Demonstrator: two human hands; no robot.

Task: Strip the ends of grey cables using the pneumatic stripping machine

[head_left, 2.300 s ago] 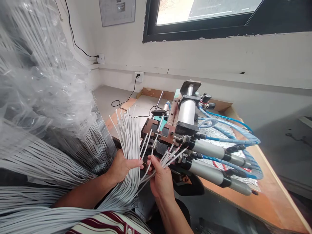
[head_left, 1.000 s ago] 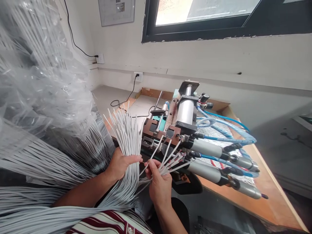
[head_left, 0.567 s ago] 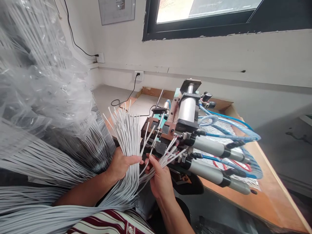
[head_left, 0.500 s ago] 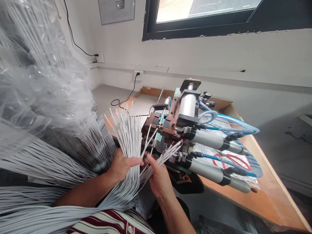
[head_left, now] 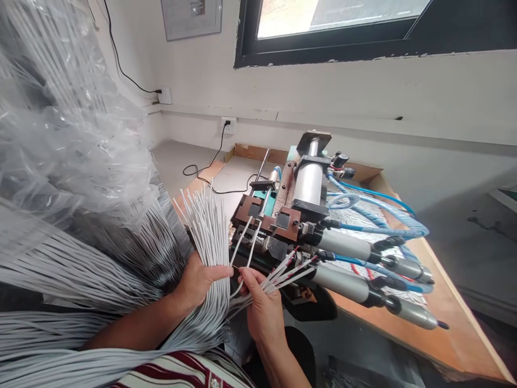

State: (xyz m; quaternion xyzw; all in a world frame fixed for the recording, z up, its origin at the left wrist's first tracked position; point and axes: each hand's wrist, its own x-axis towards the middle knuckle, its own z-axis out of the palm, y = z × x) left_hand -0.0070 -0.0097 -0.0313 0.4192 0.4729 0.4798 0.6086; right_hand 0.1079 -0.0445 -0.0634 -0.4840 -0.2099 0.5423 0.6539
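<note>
Crumpled clear plastic wrap (head_left: 76, 140) is seen at the far left, and from under it a thick mass of grey cables (head_left: 72, 275) spills down toward the person's lap. Out of that mass a fanned bundle of grey wires (head_left: 208, 226) is gripped by the left hand (head_left: 197, 280), with the fingers closed around it and the thumb laid across the front, so that the cut ends stand upward and are kept spread, apparently for easy picking. Just to the right, a smaller sheaf of wires with bared, reddish tips (head_left: 288, 269) is pinched by the right hand (head_left: 260, 307) between thumb and fingers and is angled toward the front of the pneumatic wire-stripping machine (head_left: 283, 221). Two single wires (head_left: 246, 242) are seen running up from between the hands to the machine's mouth; whether they are fully seated cannot be told. The machine is set on the wooden counter (head_left: 452, 334), near its front edge and within reach of both hands. Blue air hoses (head_left: 379, 215) are looped off its right side, above two silver cylinders (head_left: 363, 269) that point to the right.
</note>
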